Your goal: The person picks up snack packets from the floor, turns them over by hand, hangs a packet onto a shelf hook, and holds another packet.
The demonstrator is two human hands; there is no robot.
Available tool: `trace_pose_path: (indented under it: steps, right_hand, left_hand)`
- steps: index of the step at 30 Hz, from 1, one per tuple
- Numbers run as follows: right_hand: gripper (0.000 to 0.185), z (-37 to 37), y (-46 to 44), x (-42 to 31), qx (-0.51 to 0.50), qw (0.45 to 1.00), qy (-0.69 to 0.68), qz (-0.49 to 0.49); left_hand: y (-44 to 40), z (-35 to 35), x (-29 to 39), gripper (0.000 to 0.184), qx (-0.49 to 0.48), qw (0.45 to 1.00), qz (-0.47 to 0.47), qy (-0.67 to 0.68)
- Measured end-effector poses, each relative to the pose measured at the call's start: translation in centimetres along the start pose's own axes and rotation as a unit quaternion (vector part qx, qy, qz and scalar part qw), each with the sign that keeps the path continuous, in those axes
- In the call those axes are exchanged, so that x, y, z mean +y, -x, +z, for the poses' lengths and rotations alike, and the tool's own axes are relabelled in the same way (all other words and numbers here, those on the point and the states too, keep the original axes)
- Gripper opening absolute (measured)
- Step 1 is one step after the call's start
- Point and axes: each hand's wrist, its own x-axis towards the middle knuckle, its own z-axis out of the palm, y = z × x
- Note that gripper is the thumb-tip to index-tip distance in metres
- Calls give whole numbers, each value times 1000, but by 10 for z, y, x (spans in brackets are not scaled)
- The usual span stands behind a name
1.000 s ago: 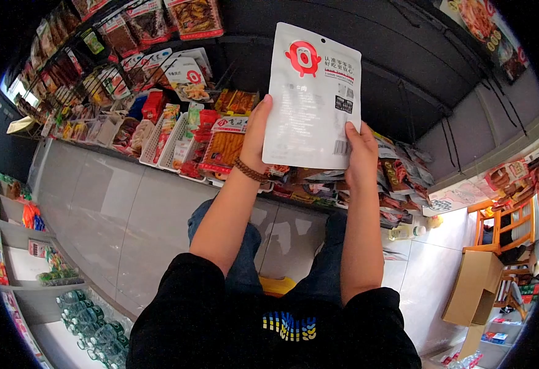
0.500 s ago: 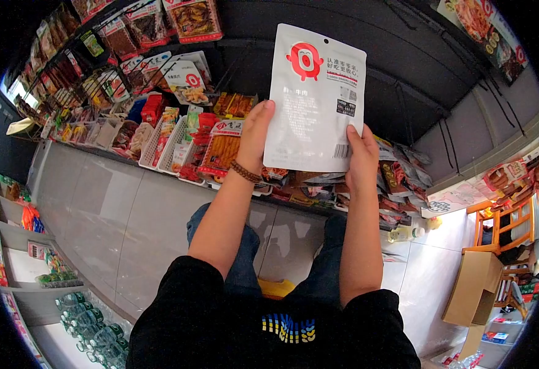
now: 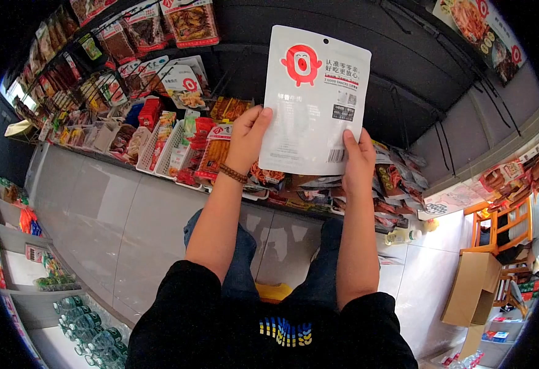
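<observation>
A white snack pouch [image 3: 306,135] with a red cartoon figure, printed text and a barcode faces me, upright, at the top centre. My left hand [image 3: 251,138] grips its left edge, thumb on the front and fingers behind. On the lower right edge my right hand [image 3: 359,161] pinches the pouch the same way. A beaded bracelet [image 3: 233,174] circles my left wrist. Behind the pouch, a low shelf carries packaged snacks [image 3: 214,150] close to my left hand and grey snack bags [image 3: 392,178] close to my right.
White plastic baskets [image 3: 170,150] of snacks line the low shelf. Snack packs [image 3: 189,21] hang on the dark rack above. Bottled water [image 3: 94,329] stands at lower left. A cardboard box [image 3: 469,289] and a wooden chair [image 3: 500,224] are at right, with a bottle [image 3: 403,237] on the floor.
Both hands and the pouch have shifted slightly left. The pouch's tilt is a little different, and its printed text reads more clearly. Both hands keep their hold.
</observation>
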Motion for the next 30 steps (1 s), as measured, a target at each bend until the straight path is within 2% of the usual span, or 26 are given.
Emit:
trace_pose_path:
  steps: [16, 24, 30]
  right_hand:
    - [18, 0, 0, -1, -15, 1000, -18, -17]
    - [23, -4, -2, 5, -27, 999, -28, -32]
    - [23, -3, -2, 3, 2, 1000, -9, -17]
  left_hand:
    - [-1, -1, 1, 32, 7, 998, 30, -50]
    - [0, 1, 1, 33, 33, 998, 43, -40]
    - [0, 0, -2, 32, 28, 999, 26, -29]
